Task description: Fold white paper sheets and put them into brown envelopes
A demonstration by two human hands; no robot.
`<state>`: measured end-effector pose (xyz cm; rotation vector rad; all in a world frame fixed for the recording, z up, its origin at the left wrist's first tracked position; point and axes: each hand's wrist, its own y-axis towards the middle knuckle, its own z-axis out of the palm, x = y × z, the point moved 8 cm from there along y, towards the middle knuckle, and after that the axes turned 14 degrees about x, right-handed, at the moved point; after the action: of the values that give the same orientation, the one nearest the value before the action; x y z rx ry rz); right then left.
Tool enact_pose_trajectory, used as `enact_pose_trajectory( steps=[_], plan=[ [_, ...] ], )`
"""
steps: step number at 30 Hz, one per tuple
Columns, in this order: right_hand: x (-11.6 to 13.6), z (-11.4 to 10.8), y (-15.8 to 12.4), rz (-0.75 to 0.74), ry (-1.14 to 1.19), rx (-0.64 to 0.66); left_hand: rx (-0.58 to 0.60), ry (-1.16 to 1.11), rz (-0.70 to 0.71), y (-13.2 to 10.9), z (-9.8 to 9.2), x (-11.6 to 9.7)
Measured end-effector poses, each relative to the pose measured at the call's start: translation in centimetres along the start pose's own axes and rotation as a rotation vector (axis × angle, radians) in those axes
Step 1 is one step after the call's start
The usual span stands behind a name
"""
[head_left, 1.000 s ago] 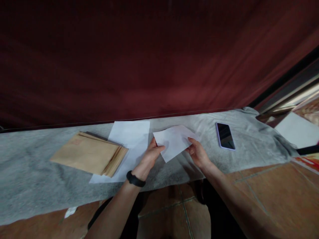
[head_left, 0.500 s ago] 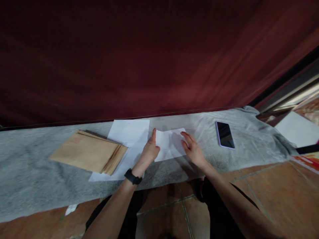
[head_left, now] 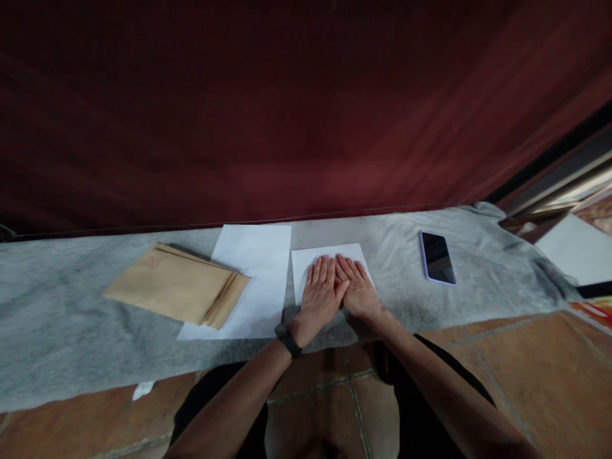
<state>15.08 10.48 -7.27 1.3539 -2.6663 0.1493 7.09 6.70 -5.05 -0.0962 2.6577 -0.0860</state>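
A small white sheet of paper (head_left: 326, 251), seemingly folded, lies flat on the grey cloth. My left hand (head_left: 319, 294) rests on it palm down, fingers stretched forward. Beside it, touching at the thumb, my right hand (head_left: 357, 291) also lies flat on the paper with its fingers extended. Both hands cover much of the paper's middle and near edge. To the left are larger white sheets (head_left: 261, 255), partly under a stack of brown envelopes (head_left: 176, 284).
A phone with a purple case (head_left: 438, 258) lies on the grey cloth (head_left: 62, 319) to the right. Dark red fabric (head_left: 287, 127) rises behind the cloth-covered surface. Below is a tiled floor (head_left: 329, 408) with a white scrap (head_left: 143, 389). A white board-like item (head_left: 576, 248) stands far right.
Both hands have moved from the paper's left and right sides to its middle, where they now lie flat side by side. The paper lies flatter. The view has shifted slightly.
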Motion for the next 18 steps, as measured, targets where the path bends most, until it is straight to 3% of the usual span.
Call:
enact_pose_trajectory(
  steps=[5, 18],
  plan=[
    [-1.1, 0.0, 0.2, 0.042, 0.007, -0.029, -0.021, 0.045, 0.007, 0.4, 1.2, 0.6],
    [-7.1, -0.7, -1.8, 0.233, 0.041, -0.087, -0.089, 0.060, -0.088, -0.5, -0.4, 4.0]
  ],
)
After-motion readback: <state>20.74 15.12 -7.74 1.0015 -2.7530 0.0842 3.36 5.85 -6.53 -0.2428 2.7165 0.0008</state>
